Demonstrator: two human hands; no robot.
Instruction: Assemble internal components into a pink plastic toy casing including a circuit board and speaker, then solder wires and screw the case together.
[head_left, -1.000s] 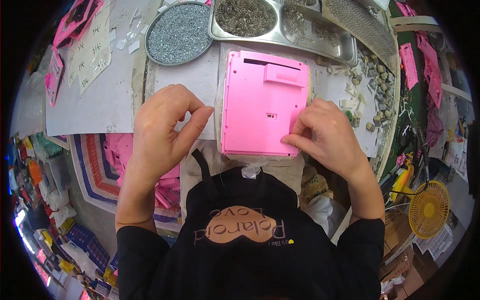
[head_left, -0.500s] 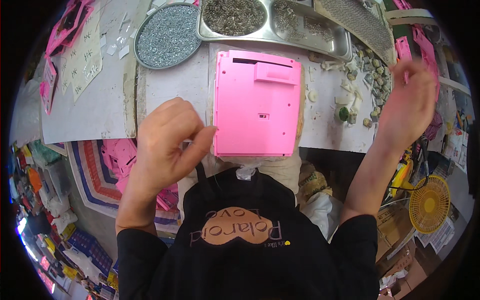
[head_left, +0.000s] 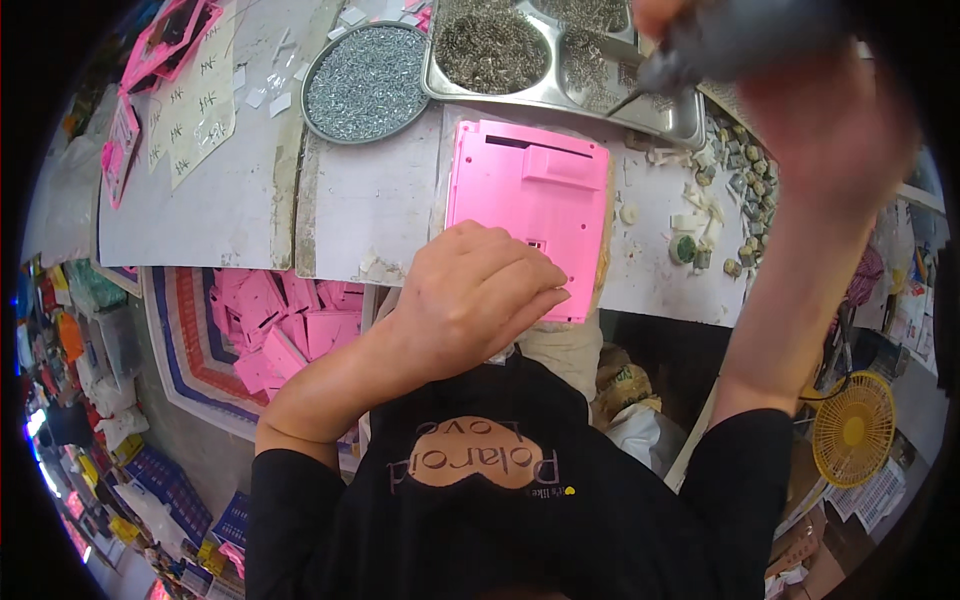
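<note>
A pink plastic housing [head_left: 500, 195] lies flat on a padded support at the bench's front edge. It has a dark slot near its far end, a raised block and small holes. My left hand [head_left: 475, 290] is over its near part, fingers bent and pressed together; whether a small thing is between them is hidden. Raised at the far right, my right hand [head_left: 825, 125] is wrapped round a dark power screwdriver [head_left: 735, 45], blurred by motion. Its thin bit points left and down, above the metal tray [head_left: 590, 108] of springs and small parts.
A round dish [head_left: 365, 85] full of small screws stands left of the tray. Small cylindrical pieces and white scraps [head_left: 700, 215] litter the bench on the right. Below left, a striped bag [head_left: 195, 345] holds several pink parts [head_left: 285, 315]. A yellow fan [head_left: 853, 428] stands lower right.
My left hand has moved right, onto the near part of the pink housing. My right hand, bare before, now grips the power screwdriver and is nearer the view. The view has shifted slightly.
</note>
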